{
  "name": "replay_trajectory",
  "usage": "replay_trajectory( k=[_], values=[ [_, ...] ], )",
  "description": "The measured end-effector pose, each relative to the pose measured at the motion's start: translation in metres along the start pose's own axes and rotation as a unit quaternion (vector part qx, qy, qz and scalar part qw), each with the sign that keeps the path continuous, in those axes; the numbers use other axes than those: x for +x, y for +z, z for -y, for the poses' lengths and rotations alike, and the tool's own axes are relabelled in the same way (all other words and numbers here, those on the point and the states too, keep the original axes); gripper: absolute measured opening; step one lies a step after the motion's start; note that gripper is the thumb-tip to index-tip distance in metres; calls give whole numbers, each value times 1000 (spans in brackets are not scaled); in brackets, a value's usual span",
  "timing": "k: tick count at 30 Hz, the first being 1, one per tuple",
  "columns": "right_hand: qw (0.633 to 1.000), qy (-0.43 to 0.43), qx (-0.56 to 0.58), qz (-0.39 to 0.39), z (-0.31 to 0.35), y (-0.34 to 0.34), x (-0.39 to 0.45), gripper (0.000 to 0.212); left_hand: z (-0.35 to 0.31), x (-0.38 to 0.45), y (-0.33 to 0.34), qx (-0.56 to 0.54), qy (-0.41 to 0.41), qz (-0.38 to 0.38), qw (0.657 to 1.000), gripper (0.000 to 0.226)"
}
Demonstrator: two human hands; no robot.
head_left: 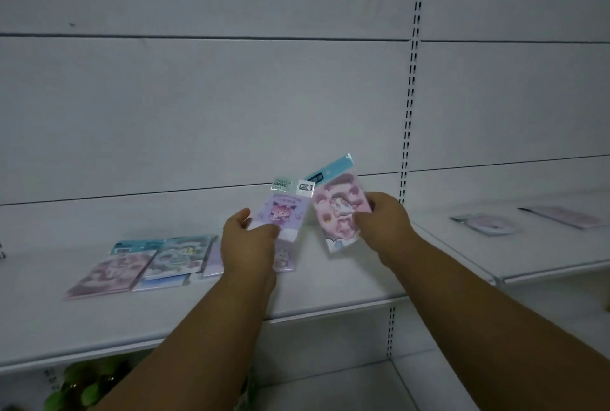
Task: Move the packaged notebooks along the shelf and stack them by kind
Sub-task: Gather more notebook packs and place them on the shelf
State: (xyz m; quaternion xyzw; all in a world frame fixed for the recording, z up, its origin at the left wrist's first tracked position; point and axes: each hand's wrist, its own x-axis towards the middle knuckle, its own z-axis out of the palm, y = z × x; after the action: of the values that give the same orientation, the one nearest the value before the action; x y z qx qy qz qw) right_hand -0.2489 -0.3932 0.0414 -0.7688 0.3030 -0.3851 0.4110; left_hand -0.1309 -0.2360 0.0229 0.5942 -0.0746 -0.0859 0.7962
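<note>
Hands (pixel 247 239) (pixel 384 219) each hold packaged notebook (above shelf (pixel 330 305))

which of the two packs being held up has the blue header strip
The pink notebook pack in the right hand; the left hand's purple pack has a clear header.

Both forearms bare; left grip (pixel 247 239) and right grip (pixel 384 217) ringless.

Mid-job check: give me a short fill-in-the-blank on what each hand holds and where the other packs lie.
1. The left hand holds a pack with a ____ cover.
2. The pink pack is held by the ____ hand.
3. The packs lying flat on the shelf, the flat packs, are to the ____ of the left hand.

Missing words: purple; right; left
</note>
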Motion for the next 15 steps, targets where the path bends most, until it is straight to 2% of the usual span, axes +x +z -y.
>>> replay_trajectory(
  k=[3, 7, 9, 15],
  values=[
    [997, 6, 78, -19, 1, -31, -14, 22, 9, -14, 23, -66, -60, 44, 995, 63],
    [994, -1, 94, -59, -6, -86, -15, 14, 21, -44, 60, -99, -82, 114, 985, 29],
    [992, -3, 95, -79, -16, -119, -14, 13, 25, -62, 84, -88, -79, 127, 985, 21],
    [990, -5, 105, -94, -66, -237, -8, 13, 51, -123, 193, -32, -73, 186, 979, 17]
  ],
)
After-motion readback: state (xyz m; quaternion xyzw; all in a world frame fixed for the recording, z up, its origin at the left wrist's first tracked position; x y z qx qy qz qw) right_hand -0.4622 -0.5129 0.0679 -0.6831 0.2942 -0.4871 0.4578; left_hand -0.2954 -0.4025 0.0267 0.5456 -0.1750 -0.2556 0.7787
